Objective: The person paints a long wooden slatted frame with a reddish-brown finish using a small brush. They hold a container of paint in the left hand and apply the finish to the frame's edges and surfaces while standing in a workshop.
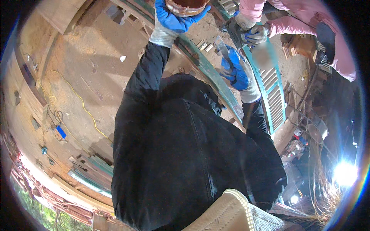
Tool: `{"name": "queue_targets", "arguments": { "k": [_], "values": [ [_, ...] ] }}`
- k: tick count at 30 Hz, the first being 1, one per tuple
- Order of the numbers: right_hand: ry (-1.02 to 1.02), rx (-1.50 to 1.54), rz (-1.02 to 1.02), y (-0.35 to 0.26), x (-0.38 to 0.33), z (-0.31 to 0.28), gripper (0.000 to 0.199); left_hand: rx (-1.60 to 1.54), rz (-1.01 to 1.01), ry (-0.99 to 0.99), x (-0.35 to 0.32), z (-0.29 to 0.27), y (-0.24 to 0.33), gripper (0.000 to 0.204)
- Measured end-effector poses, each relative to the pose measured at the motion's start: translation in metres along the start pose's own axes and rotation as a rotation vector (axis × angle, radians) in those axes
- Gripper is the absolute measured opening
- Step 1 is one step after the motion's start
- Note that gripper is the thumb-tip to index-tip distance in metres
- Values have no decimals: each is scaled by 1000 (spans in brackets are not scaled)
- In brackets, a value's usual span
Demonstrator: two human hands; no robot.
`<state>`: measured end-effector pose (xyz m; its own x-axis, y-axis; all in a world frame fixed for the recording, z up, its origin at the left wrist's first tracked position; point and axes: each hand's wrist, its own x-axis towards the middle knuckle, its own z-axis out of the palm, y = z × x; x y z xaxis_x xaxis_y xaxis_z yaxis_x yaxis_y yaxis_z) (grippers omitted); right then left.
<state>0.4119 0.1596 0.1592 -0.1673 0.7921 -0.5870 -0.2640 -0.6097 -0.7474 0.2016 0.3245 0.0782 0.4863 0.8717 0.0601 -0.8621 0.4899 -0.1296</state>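
At the top edge my left hand point(169, 20), in a blue-coated glove, grips a round bowl point(186, 9) from below. Something reddish-brown is inside it, and its rim is cut off by the picture's edge. My right hand point(238, 70), gloved the same way, is closed around a putty knife point(221, 45) whose flat grey blade points up and away; its handle is mostly hidden in the fingers. Just right of that hand lies a teal louvered shutter point(283, 104). A long green-painted wooden piece point(208, 68) runs diagonally between my two arms.
A co-worker in pink sleeves point(293, 26) works at the shutter's far end, a grey-gloved hand point(257, 34) on a dark object. A yellow cord point(85, 109) crosses the dirt floor at left. Stacked boards point(90, 179) lie lower left; a bright lamp point(345, 174) shines at right.
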Motion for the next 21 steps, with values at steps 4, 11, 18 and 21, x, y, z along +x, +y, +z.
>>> {"name": "queue_targets", "arguments": {
  "k": [4,11,18,21],
  "values": [
    [-82,13,-133,-11,-3,-5,49,-47,-73,52,2,-5,-11,89],
    [136,-809,-688,-92,7,30,37,-75,-219,-5,-11,-18,0,100],
    [344,-1862,-1391,-97,44,59,19,497,-90,161,-10,-7,-11,79],
    [454,-1983,-1387,-88,57,56,25,280,-175,29,-4,-26,-3,74]
  ]
}}
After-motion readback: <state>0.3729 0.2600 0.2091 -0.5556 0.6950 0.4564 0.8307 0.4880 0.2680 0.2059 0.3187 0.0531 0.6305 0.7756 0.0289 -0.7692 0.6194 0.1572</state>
